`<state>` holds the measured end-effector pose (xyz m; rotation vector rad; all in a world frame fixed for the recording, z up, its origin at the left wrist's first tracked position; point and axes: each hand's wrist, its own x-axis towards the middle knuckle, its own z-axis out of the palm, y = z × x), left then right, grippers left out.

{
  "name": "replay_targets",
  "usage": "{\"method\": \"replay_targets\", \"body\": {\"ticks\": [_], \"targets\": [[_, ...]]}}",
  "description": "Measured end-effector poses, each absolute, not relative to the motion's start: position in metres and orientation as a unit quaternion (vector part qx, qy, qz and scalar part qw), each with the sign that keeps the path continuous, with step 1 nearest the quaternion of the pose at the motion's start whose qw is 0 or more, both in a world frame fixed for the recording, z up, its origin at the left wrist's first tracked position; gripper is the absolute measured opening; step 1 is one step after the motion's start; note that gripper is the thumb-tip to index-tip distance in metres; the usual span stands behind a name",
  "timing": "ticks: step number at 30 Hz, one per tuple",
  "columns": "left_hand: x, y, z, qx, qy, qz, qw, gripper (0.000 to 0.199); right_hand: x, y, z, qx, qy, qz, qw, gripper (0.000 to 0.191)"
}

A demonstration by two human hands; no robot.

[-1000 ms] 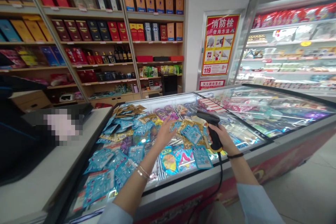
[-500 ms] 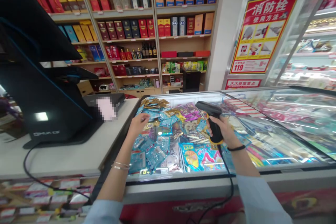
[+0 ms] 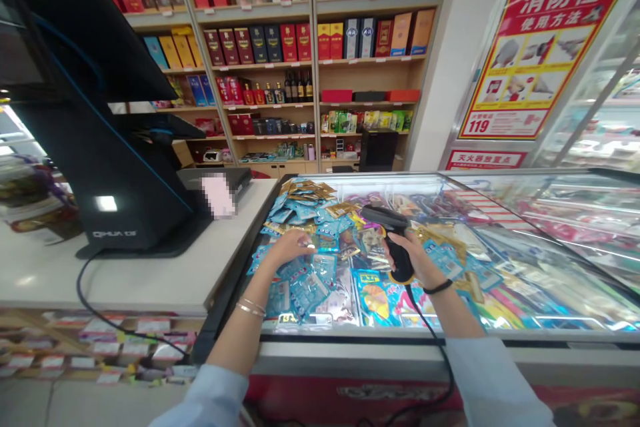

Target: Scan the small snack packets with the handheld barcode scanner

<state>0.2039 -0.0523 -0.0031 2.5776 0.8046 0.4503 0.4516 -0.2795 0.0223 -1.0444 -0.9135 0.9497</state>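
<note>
Reaching in from about 7 o'clock, the left hand bends at the wrist, fingers curled low over blue packets; whether it pinches one, I cannot tell. The right hand, arm angled in from 5 o'clock, grips a black scanner whose head points towards 10. Both forearms cross the case's front rim. The white counter borders the left side, at 9 from the left hand. Bare glass opens towards 3, beyond the packets near the right hand.
</note>
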Motion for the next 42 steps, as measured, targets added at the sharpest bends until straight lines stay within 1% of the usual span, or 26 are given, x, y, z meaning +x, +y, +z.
{"method": "replay_targets", "body": {"ticks": [4,9,11,16,19,21,23,25,28,30,34,36,39,40,42], "targets": [[0.211,-0.063,-0.005,0.945,0.266,0.082,0.171,0.048,0.451,-0.280,0.020,-0.462,-0.412,0.421,0.663,0.037],[0.210,-0.066,-0.007,0.945,0.244,0.065,0.208,0.046,0.452,-0.279,0.018,-0.468,-0.415,0.424,0.656,0.036],[0.210,-0.065,-0.008,0.938,0.239,0.073,0.242,0.047,0.452,-0.279,0.017,-0.465,-0.417,0.422,0.657,0.035],[0.212,-0.066,-0.011,0.892,0.239,0.119,0.365,0.045,0.450,-0.283,0.020,-0.468,-0.412,0.419,0.660,0.035],[0.214,-0.067,-0.014,0.860,0.226,0.161,0.428,0.052,0.449,-0.285,0.022,-0.473,-0.406,0.415,0.663,0.035],[0.216,-0.066,-0.016,0.834,0.227,0.221,0.451,0.057,0.449,-0.285,0.023,-0.473,-0.405,0.413,0.664,0.035],[0.219,-0.063,-0.019,0.811,0.237,0.301,0.442,0.056,0.449,-0.285,0.022,-0.472,-0.404,0.414,0.666,0.037],[0.222,-0.058,-0.021,0.792,0.257,0.366,0.416,0.045,0.450,-0.285,0.021,-0.474,-0.403,0.412,0.666,0.037],[0.227,-0.051,-0.027,0.780,0.287,0.409,0.377,0.029,0.451,-0.284,0.019,-0.476,-0.404,0.408,0.667,0.037],[0.230,-0.051,-0.032,0.783,0.293,0.414,0.361,0.025,0.452,-0.284,0.018,-0.476,-0.407,0.407,0.665,0.037],[0.237,-0.059,-0.043,0.791,0.285,0.390,0.376,0.028,0.452,-0.284,0.017,-0.473,-0.412,0.405,0.666,0.035],[0.240,-0.065,-0.045,0.795,0.294,0.370,0.381,0.037,0.451,-0.284,0.017,-0.469,-0.411,0.403,0.669,0.035],[0.242,-0.072,-0.043,0.798,0.324,0.360,0.359,0.050,0.452,-0.284,0.018,-0.470,-0.414,0.404,0.667,0.035],[0.242,-0.073,-0.041,0.796,0.334,0.368,0.345,0.049,0.452,-0.284,0.019,-0.471,-0.414,0.403,0.667,0.036],[0.243,-0.075,-0.037,0.792,0.351,0.388,0.313,0.039,0.451,-0.285,0.022,-0.473,-0.412,0.397,0.670,0.037]]}}
